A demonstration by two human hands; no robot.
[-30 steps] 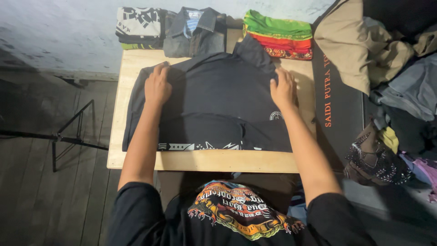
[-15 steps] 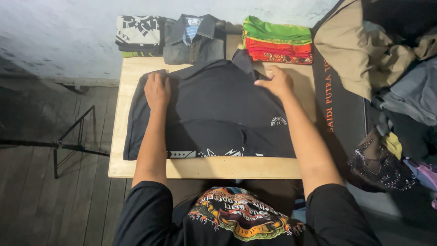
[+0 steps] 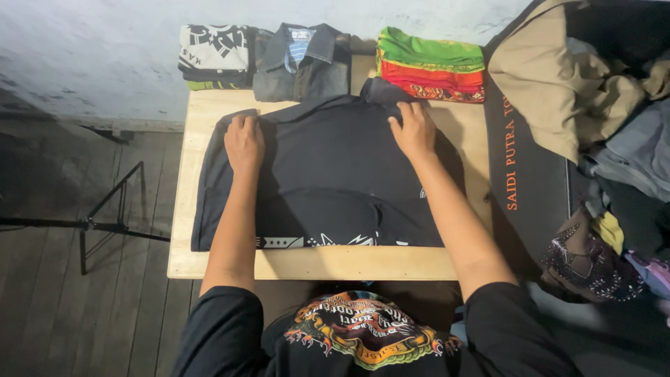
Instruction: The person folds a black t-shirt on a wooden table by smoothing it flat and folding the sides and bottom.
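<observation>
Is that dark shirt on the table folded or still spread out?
Partly folded: the dark shirt lies flat, sleeves tucked in, with left hand and right hand pressing it.

Shirt (image 3: 328, 174) on table (image 3: 209, 262), three folded stacks (image 3: 300, 59) behind it, clothes heap (image 3: 600, 126) right
</observation>
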